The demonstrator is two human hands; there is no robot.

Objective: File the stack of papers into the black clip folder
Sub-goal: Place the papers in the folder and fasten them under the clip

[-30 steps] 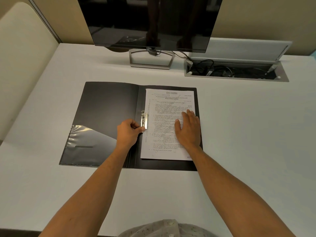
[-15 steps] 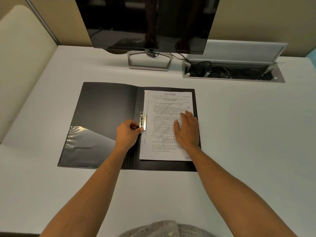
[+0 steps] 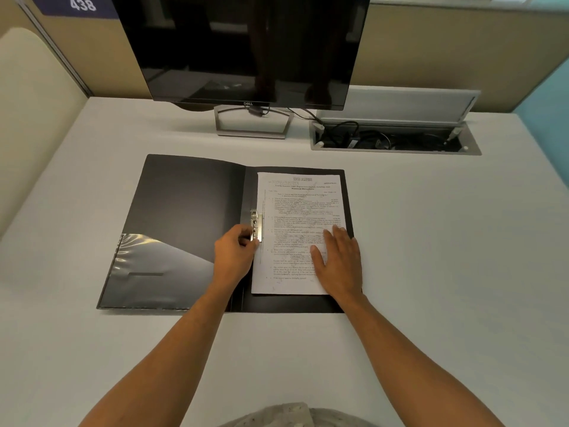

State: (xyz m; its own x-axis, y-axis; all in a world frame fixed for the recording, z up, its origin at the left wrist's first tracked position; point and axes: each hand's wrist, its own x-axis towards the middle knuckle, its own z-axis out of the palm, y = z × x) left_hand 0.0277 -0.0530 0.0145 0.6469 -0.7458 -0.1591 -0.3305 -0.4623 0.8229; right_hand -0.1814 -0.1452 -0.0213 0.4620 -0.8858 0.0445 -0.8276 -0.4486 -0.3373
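The black clip folder [image 3: 191, 211] lies open on the white desk. A stack of printed papers [image 3: 298, 204] rests on its right half, its left edge under the metal clip [image 3: 255, 224] by the spine. My left hand [image 3: 235, 257] has its fingers pinched on the lower end of the clip. My right hand [image 3: 340, 260] lies flat with fingers apart on the lower right part of the papers, pressing them down.
A dark monitor [image 3: 246, 47] on a metal stand [image 3: 252, 121] stands behind the folder. An open cable tray [image 3: 394, 138] with wires is set into the desk at the back right. A clear pocket [image 3: 147, 266] covers the folder's left flap.
Both hands keep their places on the clip and papers. The view has tilted up a little, showing more of the monitor.
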